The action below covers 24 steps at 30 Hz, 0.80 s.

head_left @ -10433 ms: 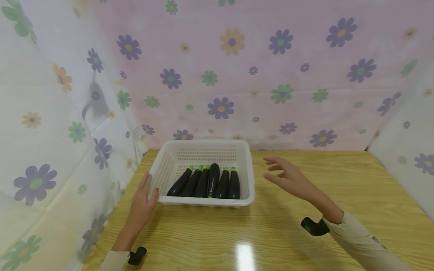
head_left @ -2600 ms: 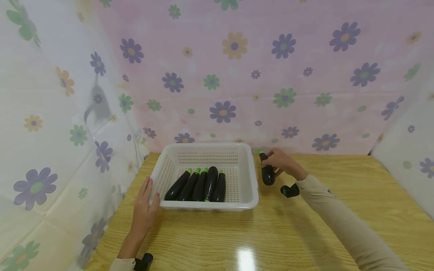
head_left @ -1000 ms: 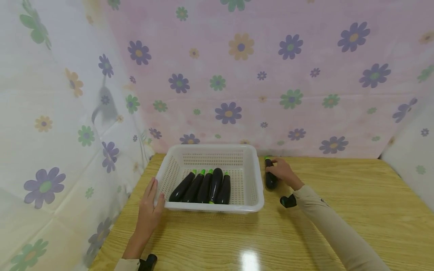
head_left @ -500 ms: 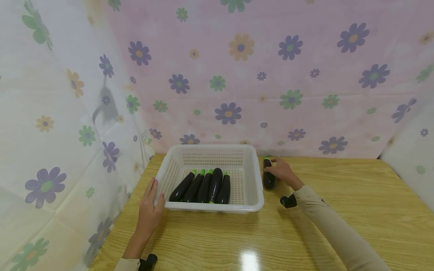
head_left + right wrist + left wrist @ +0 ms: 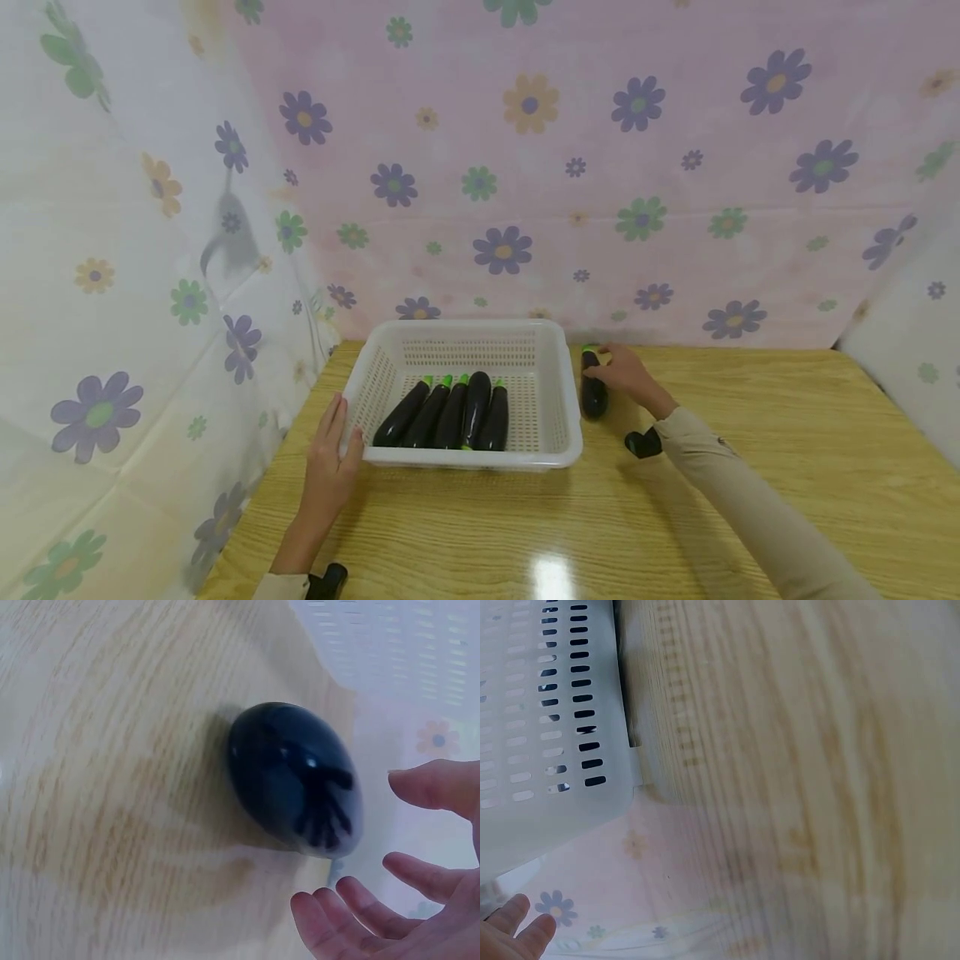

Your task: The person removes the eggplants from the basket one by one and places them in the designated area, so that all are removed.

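Observation:
A white perforated plastic basket stands on the wooden table with several dark eggplants lying side by side in it, their green stem ends mostly toward the back. My left hand rests against the basket's front left corner, fingers straight along the side and thumb at the front rim. One more eggplant lies on the table just right of the basket, its stem end toward the back wall. My right hand hovers beside it. In the right wrist view, spread fingers show apart from this eggplant's rounded end.
Behind the table hangs a pink cloth printed with flowers, and a pale flowered cloth closes off the left side. The wooden table extends to the right of the loose eggplant and in front of the basket.
An eggplant has gone from the basket's right end to the table on its right. My right hand has since released it and drawn slightly away. The left hand stays at the basket.

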{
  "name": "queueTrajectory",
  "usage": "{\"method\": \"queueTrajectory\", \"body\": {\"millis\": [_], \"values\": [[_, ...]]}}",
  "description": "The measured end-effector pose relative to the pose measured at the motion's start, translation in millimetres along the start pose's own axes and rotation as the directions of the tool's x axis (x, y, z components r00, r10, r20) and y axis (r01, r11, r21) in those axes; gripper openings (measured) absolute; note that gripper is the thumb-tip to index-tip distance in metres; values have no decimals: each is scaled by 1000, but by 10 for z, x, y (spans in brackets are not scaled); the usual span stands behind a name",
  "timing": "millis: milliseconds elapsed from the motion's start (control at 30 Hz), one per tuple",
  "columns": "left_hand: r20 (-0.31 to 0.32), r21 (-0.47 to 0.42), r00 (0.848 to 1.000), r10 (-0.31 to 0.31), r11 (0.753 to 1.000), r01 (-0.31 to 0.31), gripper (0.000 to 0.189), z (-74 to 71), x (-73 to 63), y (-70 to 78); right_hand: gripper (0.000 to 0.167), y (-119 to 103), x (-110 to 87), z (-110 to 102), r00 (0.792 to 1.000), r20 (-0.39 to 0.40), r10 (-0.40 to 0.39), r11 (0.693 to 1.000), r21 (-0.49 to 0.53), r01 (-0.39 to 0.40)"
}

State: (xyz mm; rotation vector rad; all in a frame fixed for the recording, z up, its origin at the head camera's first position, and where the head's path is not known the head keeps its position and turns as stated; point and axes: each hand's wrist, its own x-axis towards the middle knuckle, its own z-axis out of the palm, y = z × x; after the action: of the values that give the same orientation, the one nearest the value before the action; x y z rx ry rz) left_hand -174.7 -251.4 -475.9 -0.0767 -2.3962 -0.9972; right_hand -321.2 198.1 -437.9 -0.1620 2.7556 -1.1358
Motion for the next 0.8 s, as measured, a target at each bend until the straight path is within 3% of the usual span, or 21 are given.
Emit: {"method": "queueTrajectory", "body": {"millis": [200,467,800], "values": [[-8,-6,1000,13,1000,-13,58,-4,-3,13,64,-38,-19,-83,1000,-8,-19,999,-33,19],[-25,-9,1000,14,1000,-15,57,-30,-19,57,61,-130,-80,-171,999,37,-37,999,32,36],[-30,-1,1000,7,1000,-7,57,-26,-14,62,61,-343,-189,-289,996,53,-68,997,32,66]]}}
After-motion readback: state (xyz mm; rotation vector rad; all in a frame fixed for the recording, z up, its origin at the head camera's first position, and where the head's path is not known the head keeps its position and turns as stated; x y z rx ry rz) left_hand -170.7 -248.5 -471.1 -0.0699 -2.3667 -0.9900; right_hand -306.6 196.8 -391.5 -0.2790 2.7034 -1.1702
